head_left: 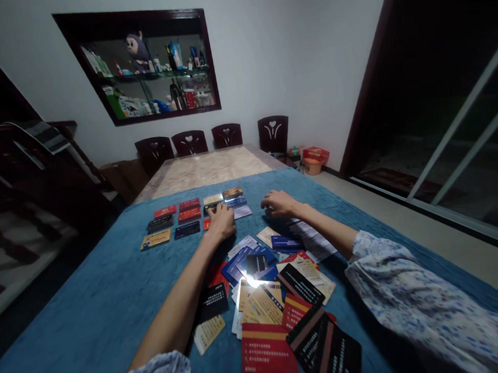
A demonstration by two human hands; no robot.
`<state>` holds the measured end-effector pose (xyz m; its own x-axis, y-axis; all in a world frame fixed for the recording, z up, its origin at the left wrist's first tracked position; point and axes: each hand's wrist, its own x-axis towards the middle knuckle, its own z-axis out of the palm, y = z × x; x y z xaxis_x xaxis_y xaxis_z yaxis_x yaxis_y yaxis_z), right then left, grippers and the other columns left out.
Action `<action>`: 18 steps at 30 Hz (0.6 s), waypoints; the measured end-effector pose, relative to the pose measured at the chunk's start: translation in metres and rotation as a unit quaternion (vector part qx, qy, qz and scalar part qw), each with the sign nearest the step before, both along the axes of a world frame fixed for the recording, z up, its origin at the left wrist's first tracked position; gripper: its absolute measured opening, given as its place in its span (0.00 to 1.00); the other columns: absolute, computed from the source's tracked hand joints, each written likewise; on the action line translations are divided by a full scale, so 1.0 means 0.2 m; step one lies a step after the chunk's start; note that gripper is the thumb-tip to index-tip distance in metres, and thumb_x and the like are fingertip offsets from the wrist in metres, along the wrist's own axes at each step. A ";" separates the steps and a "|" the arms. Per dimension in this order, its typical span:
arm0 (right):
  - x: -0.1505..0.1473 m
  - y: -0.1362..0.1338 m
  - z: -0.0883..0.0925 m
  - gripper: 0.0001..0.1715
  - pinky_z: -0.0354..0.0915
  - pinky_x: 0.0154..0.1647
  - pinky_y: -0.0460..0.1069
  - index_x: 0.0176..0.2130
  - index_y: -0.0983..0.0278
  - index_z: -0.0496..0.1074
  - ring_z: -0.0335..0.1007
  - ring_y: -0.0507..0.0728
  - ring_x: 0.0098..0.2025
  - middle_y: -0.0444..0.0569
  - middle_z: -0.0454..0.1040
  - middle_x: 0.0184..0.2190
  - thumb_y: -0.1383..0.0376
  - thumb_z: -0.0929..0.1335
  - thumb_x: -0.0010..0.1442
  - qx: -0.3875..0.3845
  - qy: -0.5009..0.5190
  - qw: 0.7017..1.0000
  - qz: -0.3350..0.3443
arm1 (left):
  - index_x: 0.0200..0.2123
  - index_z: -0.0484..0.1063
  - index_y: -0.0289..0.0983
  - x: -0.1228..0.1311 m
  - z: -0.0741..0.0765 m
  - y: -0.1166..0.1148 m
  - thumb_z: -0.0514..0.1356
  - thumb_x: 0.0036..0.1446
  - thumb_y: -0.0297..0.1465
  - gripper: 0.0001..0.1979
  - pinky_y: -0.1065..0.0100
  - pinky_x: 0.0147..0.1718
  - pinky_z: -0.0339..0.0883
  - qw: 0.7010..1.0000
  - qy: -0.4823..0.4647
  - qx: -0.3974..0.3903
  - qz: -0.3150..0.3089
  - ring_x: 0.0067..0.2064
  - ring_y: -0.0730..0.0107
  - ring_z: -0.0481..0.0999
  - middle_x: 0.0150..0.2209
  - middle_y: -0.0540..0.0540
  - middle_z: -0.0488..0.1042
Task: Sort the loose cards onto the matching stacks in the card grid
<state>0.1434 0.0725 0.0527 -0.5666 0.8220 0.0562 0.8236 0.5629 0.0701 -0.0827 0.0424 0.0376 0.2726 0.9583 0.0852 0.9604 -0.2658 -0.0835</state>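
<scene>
We find a long, pale marbled desk [216, 169], its near part covered by a soft blue cloth [88, 271]. On the cloth, between the forearms, lies an overlapping heap of multicoloured plastic cards [261, 308], long axes in mixed directions. Beyond it, to the left, we note rows of rectangular card stacks [189, 204], long axes chiefly crossways. The left hand [222, 219] is at these rows, its fingers bent down at a black card [207, 209]; we cannot tell whether they pinch it. The right hand [281, 203] is right of the rows, low over the cloth, fingers curled; we cannot tell whether the tips meet.

Individually, we record a gold-striped red card [268, 350] at the heap's near side, long axis left to right, stripe on the far edge; a brown-striped black card [301, 285] slanting from far left to near right; and a tan card [155, 239] at the rows' near left corner, lying crossways, right end slightly farther away.
</scene>
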 end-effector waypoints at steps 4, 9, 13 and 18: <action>0.07 -0.07 -0.02 0.13 0.56 0.39 0.48 0.40 0.62 0.78 0.66 0.60 0.47 0.53 0.77 0.43 0.70 0.65 0.59 0.026 0.023 0.999 -0.001 | 0.46 0.74 0.36 0.03 0.01 -0.04 0.53 0.57 0.25 0.15 0.44 0.56 0.52 1.000 -0.009 0.006 -0.016 0.60 0.46 0.58 0.55 0.35 0.66; 0.16 -0.15 -0.08 0.12 0.53 0.38 0.49 0.39 0.62 0.78 0.64 0.59 0.44 0.52 0.77 0.40 0.69 0.64 0.61 0.035 0.055 0.998 0.008 | 0.48 0.74 0.39 0.12 0.04 -0.12 0.53 0.57 0.25 0.18 0.45 0.56 0.51 0.998 -0.033 -0.003 -0.047 0.59 0.48 0.58 0.55 0.38 0.68; 0.23 -0.23 -0.12 0.12 0.54 0.39 0.49 0.38 0.62 0.78 0.64 0.59 0.44 0.52 0.77 0.38 0.68 0.65 0.62 0.046 0.083 0.995 0.023 | 0.50 0.75 0.40 0.19 0.05 -0.18 0.55 0.56 0.25 0.19 0.46 0.57 0.50 0.993 -0.072 -0.009 -0.096 0.58 0.50 0.59 0.54 0.40 0.70; 0.31 -0.29 -0.18 0.12 0.57 0.41 0.50 0.37 0.62 0.79 0.64 0.58 0.41 0.53 0.77 0.36 0.67 0.65 0.61 0.041 0.124 0.990 0.042 | 0.50 0.76 0.40 0.25 0.02 -0.23 0.58 0.57 0.29 0.18 0.46 0.56 0.50 0.982 -0.106 -0.031 -0.151 0.58 0.50 0.59 0.53 0.41 0.73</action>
